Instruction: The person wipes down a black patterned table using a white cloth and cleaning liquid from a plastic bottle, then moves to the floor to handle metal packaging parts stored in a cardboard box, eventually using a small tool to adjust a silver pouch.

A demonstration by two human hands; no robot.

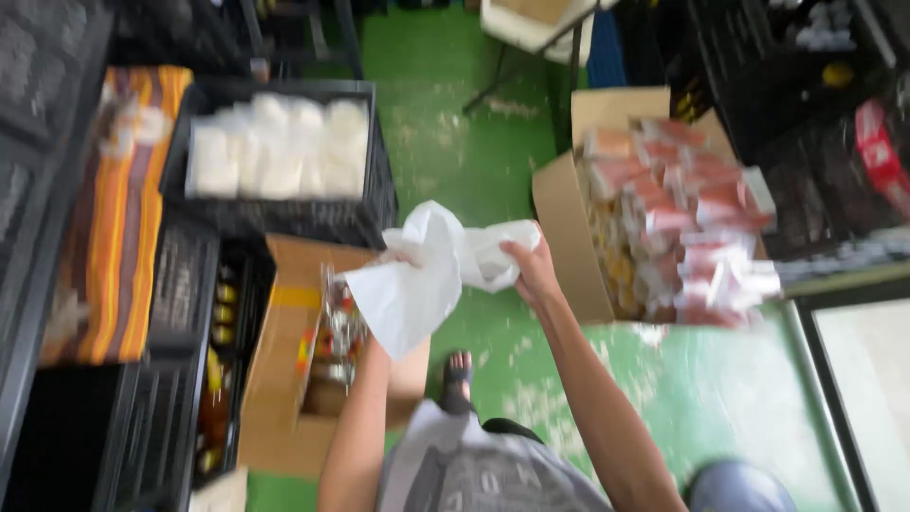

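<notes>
A white plastic bag [431, 270] is gripped at both ends, pinched closed by the left hand [398, 258] and the right hand [531, 270], above a green floor [455, 142].

Both hands meet on one plastic bag [427, 275]: left hand [398, 258] on its left edge, right hand [531, 270] on its right end, bag spanning between the fingers. Open cardboard box [284, 379] sits below-left of the left fingers. Crate of packets [280, 156] beyond and left of them. Box of wrapped packs [664, 209] just right of the right fingers. Floor [455, 114] beyond the fingertips.
</notes>
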